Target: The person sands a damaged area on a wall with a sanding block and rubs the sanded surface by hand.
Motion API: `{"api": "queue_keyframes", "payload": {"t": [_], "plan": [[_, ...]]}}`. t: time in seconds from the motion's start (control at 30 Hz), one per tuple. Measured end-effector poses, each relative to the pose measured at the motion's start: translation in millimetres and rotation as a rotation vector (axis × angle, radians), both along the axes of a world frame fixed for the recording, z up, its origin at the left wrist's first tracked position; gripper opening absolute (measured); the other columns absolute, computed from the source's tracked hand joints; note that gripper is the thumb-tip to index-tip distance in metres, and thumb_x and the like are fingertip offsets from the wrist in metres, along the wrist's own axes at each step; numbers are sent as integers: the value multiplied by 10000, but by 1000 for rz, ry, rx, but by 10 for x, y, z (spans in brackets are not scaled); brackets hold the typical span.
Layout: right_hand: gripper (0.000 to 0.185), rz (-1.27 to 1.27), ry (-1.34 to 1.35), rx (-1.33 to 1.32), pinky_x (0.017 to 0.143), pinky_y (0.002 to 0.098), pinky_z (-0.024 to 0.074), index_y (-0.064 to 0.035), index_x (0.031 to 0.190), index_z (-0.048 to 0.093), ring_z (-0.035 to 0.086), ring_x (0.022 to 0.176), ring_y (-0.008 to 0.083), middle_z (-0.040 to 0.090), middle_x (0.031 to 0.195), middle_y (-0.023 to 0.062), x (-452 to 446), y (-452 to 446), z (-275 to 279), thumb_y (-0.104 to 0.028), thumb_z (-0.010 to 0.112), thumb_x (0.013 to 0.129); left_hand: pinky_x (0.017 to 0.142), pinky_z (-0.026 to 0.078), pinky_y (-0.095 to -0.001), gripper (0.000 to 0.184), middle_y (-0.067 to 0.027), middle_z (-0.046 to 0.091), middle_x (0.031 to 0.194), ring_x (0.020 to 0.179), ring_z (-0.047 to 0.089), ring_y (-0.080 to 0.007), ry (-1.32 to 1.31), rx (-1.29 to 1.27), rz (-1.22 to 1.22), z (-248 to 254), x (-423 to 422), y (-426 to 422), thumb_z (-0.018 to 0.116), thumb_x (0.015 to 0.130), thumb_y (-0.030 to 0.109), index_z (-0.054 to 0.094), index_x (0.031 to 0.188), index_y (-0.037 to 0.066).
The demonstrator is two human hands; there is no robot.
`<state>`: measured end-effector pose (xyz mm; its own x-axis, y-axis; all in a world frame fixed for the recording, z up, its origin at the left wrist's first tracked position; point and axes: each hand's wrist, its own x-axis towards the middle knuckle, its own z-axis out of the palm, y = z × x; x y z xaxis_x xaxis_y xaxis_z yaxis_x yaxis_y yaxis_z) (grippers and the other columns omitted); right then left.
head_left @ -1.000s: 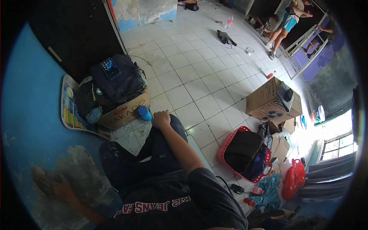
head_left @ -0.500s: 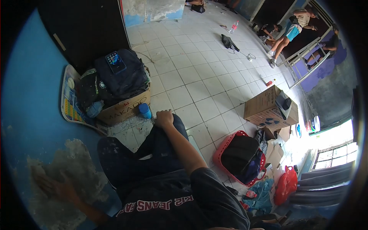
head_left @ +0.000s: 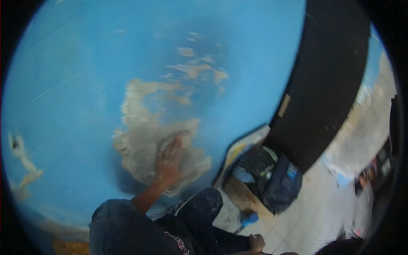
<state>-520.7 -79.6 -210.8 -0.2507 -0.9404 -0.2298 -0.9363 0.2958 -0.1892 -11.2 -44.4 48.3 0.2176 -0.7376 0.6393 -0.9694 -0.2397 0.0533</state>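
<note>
Against the blue wall (head_left: 97, 85), my left hand (head_left: 169, 163) lies on a bare grey patch (head_left: 140, 142), its fingers stretched out flat. A pale edge shows near the fingertips; blur hides whether something thin is under them. My right hand (head_left: 257, 243) rests by my knee at the bottom of the view, fingers curled in, with no object visible in it. Near it on the floor is a blue bottle or can (head_left: 250, 219).
A cardboard box (head_left: 243, 195) holds dark bags (head_left: 280, 187) beside a patterned board (head_left: 246, 146) leaning on the wall. Behind them is a dark door (head_left: 325, 80). White floor tiles (head_left: 312, 204) extend right. Dark hair (head_left: 340, 246) shows at the lower right.
The view has swung left toward the wall, so the basket, large box and people by the ladder are out of sight. My left hand remains on the grey patch, now with fingers pointing up.
</note>
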Motion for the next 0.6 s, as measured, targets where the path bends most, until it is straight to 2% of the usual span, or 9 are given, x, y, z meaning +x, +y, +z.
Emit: {"api": "queue_keyframes", "payload": {"t": [0.07,0.13,0.33,0.47,0.53,0.6], "plan": [[412,-7,5,32,961,462,465,-124,1055,703,660,1042,337,709,1063,159,91,-62,72,-454,667,811,1141,227,-559,854,-173,258,1586,1467,216,-338,15,-19,81,-45,6,-118,670,845,333,257,1548,78],[409,-3,14,61,953,460,470,-123,1064,698,663,1034,337,709,1061,161,244,-114,167,-451,666,821,1090,250,-546,734,-120,331,1540,1408,253,-307,-216,-202,85,-92,75,-232,645,867,335,363,1517,145],[400,13,-5,104,931,454,483,-120,1091,684,669,1011,338,709,1054,167,318,-166,260,-440,663,852,1029,273,-522,603,-27,402,1444,1262,339,-261,-306,-316,171,5,8,-295,658,854,322,516,1428,204],[394,16,-37,112,916,450,492,-119,1110,675,674,996,338,708,1049,171,264,-130,265,-433,660,872,1060,262,-534,645,-29,366,1504,1311,332,-274,-290,-263,129,-67,33,-242,667,842,312,486,1451,199],[392,20,-58,116,908,448,496,-118,1119,670,676,989,338,708,1046,173,202,-98,230,-430,659,882,1117,197,-509,731,-48,289,1591,1416,287,-246,-192,-38,105,-8,-1,-106,613,866,364,369,1518,144],[389,23,-80,116,901,446,501,-117,1128,665,678,981,338,708,1044,174,135,-79,211,-426,658,892,1132,183,-521,760,-60,259,1607,1436,268,-258,-103,-70,57,70,33,-32,610,867,373,333,1532,132]]}}
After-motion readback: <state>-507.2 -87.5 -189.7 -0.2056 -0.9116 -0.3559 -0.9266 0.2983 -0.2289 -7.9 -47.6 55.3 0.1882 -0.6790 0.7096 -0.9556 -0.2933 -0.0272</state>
